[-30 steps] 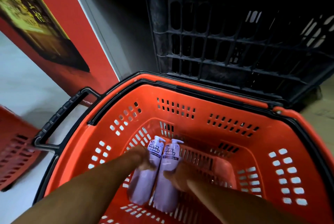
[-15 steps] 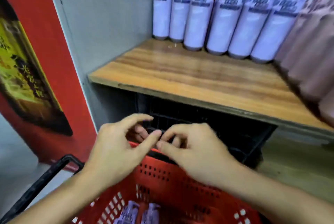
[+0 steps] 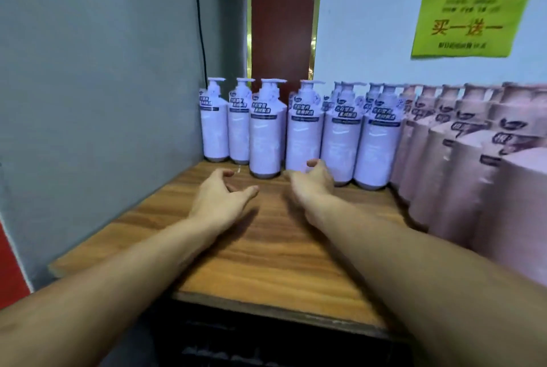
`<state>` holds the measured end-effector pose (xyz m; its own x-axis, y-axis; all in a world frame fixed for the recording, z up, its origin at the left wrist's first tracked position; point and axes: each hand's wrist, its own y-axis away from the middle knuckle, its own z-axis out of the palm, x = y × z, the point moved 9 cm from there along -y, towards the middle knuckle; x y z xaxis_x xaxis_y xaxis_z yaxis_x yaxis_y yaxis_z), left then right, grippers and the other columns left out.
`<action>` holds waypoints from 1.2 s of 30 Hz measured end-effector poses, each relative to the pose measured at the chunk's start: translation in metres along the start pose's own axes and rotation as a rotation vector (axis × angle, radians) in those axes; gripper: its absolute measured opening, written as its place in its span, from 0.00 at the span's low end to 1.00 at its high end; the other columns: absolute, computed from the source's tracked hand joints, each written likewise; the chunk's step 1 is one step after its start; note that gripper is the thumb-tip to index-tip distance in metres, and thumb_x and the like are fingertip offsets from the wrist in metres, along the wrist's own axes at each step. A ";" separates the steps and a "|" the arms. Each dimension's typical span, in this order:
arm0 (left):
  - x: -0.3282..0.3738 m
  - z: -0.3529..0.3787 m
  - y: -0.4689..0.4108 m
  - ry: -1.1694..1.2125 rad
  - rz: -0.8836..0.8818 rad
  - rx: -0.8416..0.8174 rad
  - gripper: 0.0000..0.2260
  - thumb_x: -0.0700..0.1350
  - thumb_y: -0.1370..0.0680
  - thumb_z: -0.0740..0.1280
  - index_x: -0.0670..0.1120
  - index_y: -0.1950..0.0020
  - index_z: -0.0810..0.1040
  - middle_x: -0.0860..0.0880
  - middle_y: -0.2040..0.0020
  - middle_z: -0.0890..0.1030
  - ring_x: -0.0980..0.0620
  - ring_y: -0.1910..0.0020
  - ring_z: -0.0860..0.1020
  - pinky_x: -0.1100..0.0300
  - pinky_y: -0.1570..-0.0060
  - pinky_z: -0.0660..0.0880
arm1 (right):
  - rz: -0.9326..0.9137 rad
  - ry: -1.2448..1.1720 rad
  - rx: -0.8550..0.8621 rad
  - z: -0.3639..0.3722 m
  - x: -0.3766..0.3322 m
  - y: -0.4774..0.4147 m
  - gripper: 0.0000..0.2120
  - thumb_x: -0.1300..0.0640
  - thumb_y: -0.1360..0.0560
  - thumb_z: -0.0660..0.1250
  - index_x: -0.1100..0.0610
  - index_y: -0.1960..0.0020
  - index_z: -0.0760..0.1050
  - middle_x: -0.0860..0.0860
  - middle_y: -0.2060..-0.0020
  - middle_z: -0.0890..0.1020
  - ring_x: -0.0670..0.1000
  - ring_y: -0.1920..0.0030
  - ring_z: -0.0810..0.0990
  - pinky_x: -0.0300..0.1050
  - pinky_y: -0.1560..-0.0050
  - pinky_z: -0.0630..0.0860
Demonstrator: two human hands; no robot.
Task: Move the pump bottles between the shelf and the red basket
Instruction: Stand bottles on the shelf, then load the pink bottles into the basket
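Note:
Several lilac pump bottles (image 3: 265,136) stand in rows at the back of a wooden shelf (image 3: 266,248). My left hand (image 3: 220,196) hovers over the shelf, fingers loosely spread and empty, just short of the nearest lilac bottle. My right hand (image 3: 312,178) reaches forward with fingers partly curved, empty, close in front of another lilac bottle (image 3: 305,133); I cannot tell whether it touches. The red basket is out of view.
Several pink pump bottles (image 3: 461,177) fill the right side of the shelf. A grey side panel (image 3: 103,100) walls the left. A green notice (image 3: 470,17) hangs on the back wall. A black crate (image 3: 266,343) sits under the shelf.
Both hands left the two bottles lying in the red basket, rose empty past the shelf edge, and now stretch over the shelf toward the lilac bottles. The view tilted up from the basket.

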<state>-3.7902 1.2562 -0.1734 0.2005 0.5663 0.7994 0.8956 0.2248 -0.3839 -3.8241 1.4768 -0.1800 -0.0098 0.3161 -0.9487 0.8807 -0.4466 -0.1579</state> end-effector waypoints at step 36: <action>-0.009 0.004 -0.061 -0.148 0.083 0.226 0.40 0.66 0.44 0.77 0.47 0.40 0.69 0.45 0.42 0.79 0.41 0.41 0.78 0.53 0.50 0.73 | 0.110 0.180 0.191 0.032 0.005 -0.062 0.47 0.48 0.32 0.80 0.60 0.23 0.57 0.60 0.28 0.64 0.65 0.30 0.71 0.54 0.33 0.70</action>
<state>-3.8482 1.2404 -0.1585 0.1945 0.6964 0.6908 0.7637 0.3344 -0.5523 -3.8941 1.4796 -0.1838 0.1798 0.3933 -0.9017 0.7668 -0.6302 -0.1220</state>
